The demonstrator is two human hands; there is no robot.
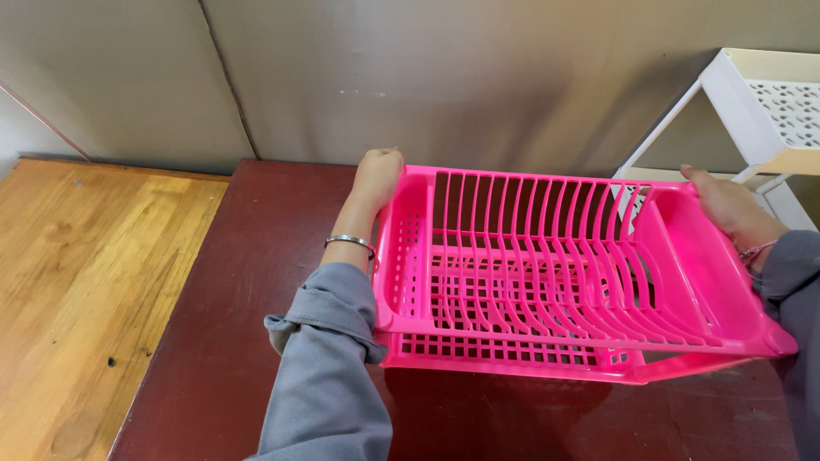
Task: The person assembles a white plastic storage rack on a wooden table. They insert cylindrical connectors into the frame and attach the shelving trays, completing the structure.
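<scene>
Pink plastic fills the head view: a dish rack (547, 273) sits tilted over the dark red counter (239, 324), held at both ends. The left hand (376, 183) wraps the far left corner, fingers curled over the rim. The right hand (726, 205) clasps the right end wall, fingers closed on it. A level, even two-sided grip would keep it steady, clear of the white shelf (769, 102) beside it.

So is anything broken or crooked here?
Nothing looks broken. The pink dish rack sits a bit tilted, its right end nearer the camera, because the left hand and right hand grip its two ends over the dark red table. It holds no dishes.
</scene>
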